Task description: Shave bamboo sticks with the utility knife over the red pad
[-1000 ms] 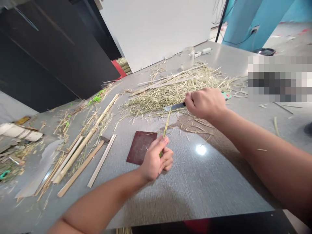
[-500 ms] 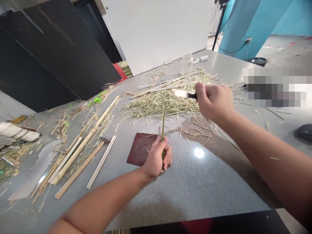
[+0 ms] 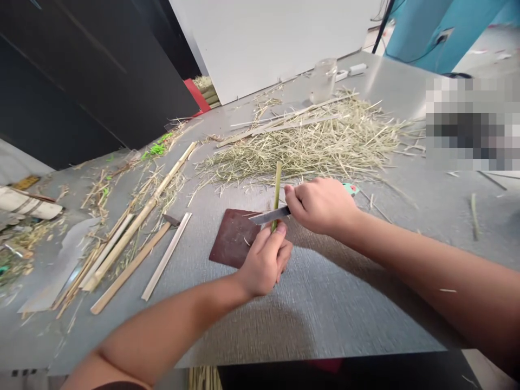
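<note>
Over the maroon cutting mat (image 3: 229, 241), the left hand (image 3: 264, 262) is closed around an upright bamboo sliver (image 3: 277, 187) while the right hand (image 3: 320, 206) grips a knife (image 3: 268, 215), its blade resting across the sliver (a shallow, steady edge suits such thin, springy stock).

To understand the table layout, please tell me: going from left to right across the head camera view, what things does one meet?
A pale striped roll → a long bamboo pole → a dark red board → the left hand → the right hand → a loose dry stalk
</note>
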Tool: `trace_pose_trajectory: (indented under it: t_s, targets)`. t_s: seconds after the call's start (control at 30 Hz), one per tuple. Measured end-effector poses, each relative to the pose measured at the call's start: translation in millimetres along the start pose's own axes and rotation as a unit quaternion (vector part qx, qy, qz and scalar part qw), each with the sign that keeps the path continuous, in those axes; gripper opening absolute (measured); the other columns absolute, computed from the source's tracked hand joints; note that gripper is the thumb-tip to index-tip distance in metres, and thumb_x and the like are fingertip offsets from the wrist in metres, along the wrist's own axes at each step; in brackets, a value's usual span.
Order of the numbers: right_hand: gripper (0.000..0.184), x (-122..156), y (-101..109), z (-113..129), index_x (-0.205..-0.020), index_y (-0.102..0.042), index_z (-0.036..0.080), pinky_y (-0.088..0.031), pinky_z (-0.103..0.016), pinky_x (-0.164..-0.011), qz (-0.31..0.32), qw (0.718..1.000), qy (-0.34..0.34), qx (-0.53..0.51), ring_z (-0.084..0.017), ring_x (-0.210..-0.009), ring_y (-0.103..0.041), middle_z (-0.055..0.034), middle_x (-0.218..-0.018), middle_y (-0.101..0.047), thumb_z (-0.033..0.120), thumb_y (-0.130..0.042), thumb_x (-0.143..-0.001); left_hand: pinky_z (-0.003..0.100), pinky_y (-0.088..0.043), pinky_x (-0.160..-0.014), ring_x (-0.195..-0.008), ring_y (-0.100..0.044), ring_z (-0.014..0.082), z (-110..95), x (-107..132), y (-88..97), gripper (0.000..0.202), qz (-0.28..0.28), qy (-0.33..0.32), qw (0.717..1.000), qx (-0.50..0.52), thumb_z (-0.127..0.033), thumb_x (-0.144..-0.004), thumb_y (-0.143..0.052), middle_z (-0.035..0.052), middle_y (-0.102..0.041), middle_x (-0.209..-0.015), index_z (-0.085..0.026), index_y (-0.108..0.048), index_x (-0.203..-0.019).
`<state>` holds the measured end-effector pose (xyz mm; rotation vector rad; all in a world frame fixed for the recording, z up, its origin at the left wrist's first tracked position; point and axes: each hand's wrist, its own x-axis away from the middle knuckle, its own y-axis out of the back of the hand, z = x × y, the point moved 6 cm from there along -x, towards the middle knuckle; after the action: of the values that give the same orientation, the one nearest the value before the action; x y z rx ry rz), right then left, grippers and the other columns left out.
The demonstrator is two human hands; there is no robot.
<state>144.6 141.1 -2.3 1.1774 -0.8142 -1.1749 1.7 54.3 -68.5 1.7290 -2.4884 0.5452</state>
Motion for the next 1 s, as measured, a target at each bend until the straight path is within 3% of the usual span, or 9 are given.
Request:
trace_pose_trajectory:
  t_s: [0.27,0.37,0.47,0.53,0.57,0.63,0.7,0.87,1.0]
  targets:
    - [0.069,-9.2,7.1,-8.4,-0.065,-0.062,0.014,-0.017,-0.036,-0.069,-0.043,0.999,0.001,-0.002,-0.01,-0.062,-0.008,-0.0113,-0.069,-0.062,0.049,-0.03,-0.115,0.023,-0.026,-0.046,-0.036,-0.024,0.0077,-7.5,5.9,-6.8,0.049,0.014,0.01,1.0,-0.023,-0.07,-0.114,-0.054,-0.0158,-0.032,-0.046,-0.028,-0.037,-0.095]
    - [0.073,-26.1,18.5,-50.8,-0.063,-0.056,0.015,-0.023,-0.036,-0.068,-0.073,0.994,-0.068,-0.049,-0.009,-0.054,-0.022,-0.0098,-0.059,-0.053,0.053,-0.026,-0.118,0.024,-0.026,-0.046,-0.037,-0.025,0.0084,-2.8,21.2,-19.3,0.049,0.075,0.04,0.996,-0.038,-0.073,-0.116,-0.048,-0.0148,-0.033,-0.048,-0.028,-0.04,-0.098]
    - [0.081,-37.8,40.7,-107.1,-0.059,-0.048,0.018,-0.028,-0.038,-0.072,-0.188,0.967,-0.156,-0.068,-0.007,-0.057,-0.026,-0.0086,-0.054,-0.043,0.066,-0.028,-0.12,0.022,-0.025,-0.047,-0.041,-0.024,0.0073,1.1,31.8,-29.5,0.048,0.157,0.04,0.986,-0.036,-0.07,-0.117,-0.052,-0.0138,-0.033,-0.05,-0.027,-0.043,-0.098]
    - [0.086,-38.8,52.1,-126.9,-0.057,-0.042,0.019,-0.027,-0.039,-0.073,-0.252,0.95,-0.168,-0.078,-0.006,-0.06,-0.026,-0.0078,-0.055,-0.038,0.078,-0.027,-0.117,0.021,-0.032,-0.049,-0.04,-0.028,0.0076,0.3,25.5,-24.3,0.045,0.144,0.025,0.989,-0.014,-0.065,-0.119,-0.049,-0.0132,-0.037,-0.047,-0.027,-0.043,-0.097]
    - [0.086,-38.1,53.8,-129.5,-0.058,-0.041,0.02,-0.027,-0.039,-0.073,-0.26,0.946,-0.174,-0.084,-0.006,-0.06,-0.027,-0.0078,-0.055,-0.038,0.08,-0.027,-0.117,0.021,-0.036,-0.051,-0.039,-0.031,0.0079,-2.4,18.6,-17.7,0.043,0.11,0.005,0.994,-0.006,-0.062,-0.119,-0.05,-0.0125,-0.04,-0.045,-0.027,-0.043,-0.095]
    - [0.082,-34.6,50.6,-118.2,-0.059,-0.044,0.019,-0.026,-0.037,-0.071,-0.235,0.951,-0.172,-0.1,-0.007,-0.058,-0.028,-0.0083,-0.054,-0.041,0.073,-0.028,-0.12,0.022,-0.038,-0.049,-0.036,-0.032,0.0085,-7.5,4.1,-5.5,0.041,0.049,-0.021,0.998,0.029,-0.055,-0.117,-0.052,-0.0117,-0.041,-0.044,-0.027,-0.039,-0.091]
    - [0.075,-28.4,41.4,-89.1,-0.06,-0.048,0.018,-0.026,-0.035,-0.069,-0.182,0.967,-0.139,-0.111,-0.009,-0.055,-0.029,-0.008,-0.054,-0.045,0.059,-0.031,-0.121,0.022,-0.035,-0.046,-0.034,-0.03,0.0089,-10.1,-6.3,1.2,0.036,0.018,-0.023,0.998,0.059,-0.048,-0.114,-0.052,-0.0118,-0.039,-0.043,-0.027,-0.037,-0.089]
    - [0.071,-4.9,15.9,-13.1,-0.061,-0.054,0.015,-0.018,-0.034,-0.07,-0.055,0.996,-0.033,-0.056,-0.01,-0.058,-0.019,-0.0081,-0.06,-0.051,0.051,-0.03,-0.117,0.022,-0.037,-0.047,-0.032,-0.03,0.0084,-10.0,-8.7,-1.2,0.035,0.026,-0.021,0.998,0.05,-0.049,-0.113,-0.055,-0.0122,-0.039,-0.042,-0.027,-0.042,-0.09]
    - [0.07,4.6,3.2,6.3,-0.066,-0.062,0.015,-0.016,-0.035,-0.071,0.008,1.0,-0.008,-0.017,-0.012,-0.063,-0.009,-0.0082,-0.068,-0.059,0.051,-0.028,-0.115,0.022,-0.034,-0.047,-0.032,-0.029,0.0088,-4.4,-5.2,-2.4,0.032,0.03,-0.022,0.998,0.049,-0.048,-0.111,-0.057,-0.0122,-0.039,-0.041,-0.027,-0.046,-0.09]
